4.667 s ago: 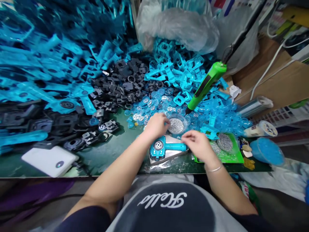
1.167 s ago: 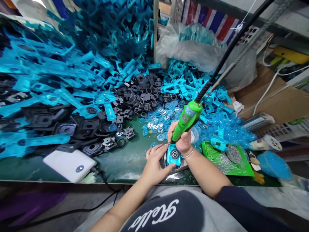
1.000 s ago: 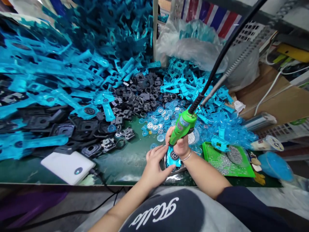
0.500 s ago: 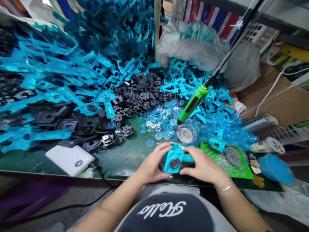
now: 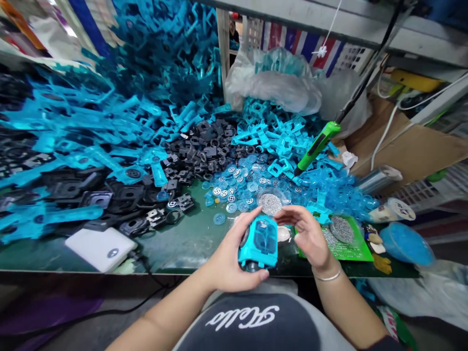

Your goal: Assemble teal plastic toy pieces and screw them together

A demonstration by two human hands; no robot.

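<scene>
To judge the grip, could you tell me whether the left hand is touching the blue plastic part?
Touching: the head view shows the left hand gripping the blue plastic part from its side.

Plastics assembly workshop, w/ heaped blue molded parts [image 5: 84,131], black parts [image 5: 197,151], soldering iron [image 5: 317,147], green bench mat [image 5: 175,239]

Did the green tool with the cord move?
Yes. The green tool left the right hand and now lies on the blue pieces, up and right of the round silver dish.
</scene>
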